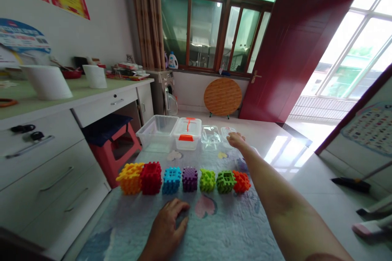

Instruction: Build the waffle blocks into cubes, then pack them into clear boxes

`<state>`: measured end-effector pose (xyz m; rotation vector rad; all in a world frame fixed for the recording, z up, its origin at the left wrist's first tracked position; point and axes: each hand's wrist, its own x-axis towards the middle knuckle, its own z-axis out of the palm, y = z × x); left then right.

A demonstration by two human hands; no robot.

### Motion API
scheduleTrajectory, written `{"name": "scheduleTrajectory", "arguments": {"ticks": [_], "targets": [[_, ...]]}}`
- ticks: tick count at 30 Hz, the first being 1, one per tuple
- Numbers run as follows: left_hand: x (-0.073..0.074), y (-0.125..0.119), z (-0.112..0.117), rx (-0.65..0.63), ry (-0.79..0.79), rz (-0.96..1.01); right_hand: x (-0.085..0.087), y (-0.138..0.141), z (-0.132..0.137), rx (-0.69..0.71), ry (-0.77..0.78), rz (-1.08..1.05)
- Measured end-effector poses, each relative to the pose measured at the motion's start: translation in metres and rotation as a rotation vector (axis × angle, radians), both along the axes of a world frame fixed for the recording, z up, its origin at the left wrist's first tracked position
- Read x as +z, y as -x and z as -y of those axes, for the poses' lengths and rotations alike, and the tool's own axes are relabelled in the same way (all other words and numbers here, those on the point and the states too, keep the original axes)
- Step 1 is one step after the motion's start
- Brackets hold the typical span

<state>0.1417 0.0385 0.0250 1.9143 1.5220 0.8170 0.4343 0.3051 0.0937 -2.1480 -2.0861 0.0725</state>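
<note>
My left hand (pixel 170 224) lies on the patterned tablecloth (pixel 226 228), palm down, fingers apart and holding nothing. Beyond it stands a row of cubes built from interlocking plastic pieces: yellow (pixel 131 178), red (pixel 151 178), blue (pixel 172 180), purple (pixel 190 179), light green (pixel 207 180), darker green (pixel 226 181) and orange (pixel 241 182). My right arm reaches past the orange end. At the table's far edge, my right hand (pixel 236 140) is over the right side of a small clear plastic box (pixel 226 131); whether its fingers grip the box is too small to make out.
Left of that box stand a clear lidded container (pixel 211 135), a white box with orange latches (pixel 188 133) and a large open clear bin (pixel 157 132). Another clear item (pixel 241 164) is partly behind my right arm. A red stool (pixel 113 142) and a desk (pixel 76 106) are left.
</note>
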Motion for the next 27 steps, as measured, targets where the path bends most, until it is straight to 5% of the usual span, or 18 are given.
{"name": "scheduleTrajectory", "arguments": {"ticks": [9, 14, 17, 22, 27], "targets": [[0.001, 0.0, 0.003, -0.019, -0.008, 0.023, 0.046, -0.008, 0.042, 0.022, -0.23, -0.085], [0.007, 0.0, 0.008, -0.03, -0.028, 0.134, 0.077, -0.022, 0.116, 0.205, -0.591, -0.377], [0.01, -0.001, 0.011, -0.056, -0.034, 0.233, 0.083, -0.021, 0.179, 0.317, -0.657, -0.544], [0.008, -0.002, 0.014, -0.087, 0.033, 0.413, 0.059, -0.005, 0.269, 0.313, -0.51, -0.8], [0.003, -0.004, 0.015, -0.077, 0.149, 0.62, 0.009, 0.029, 0.31, 0.466, -0.411, -0.877]]}}
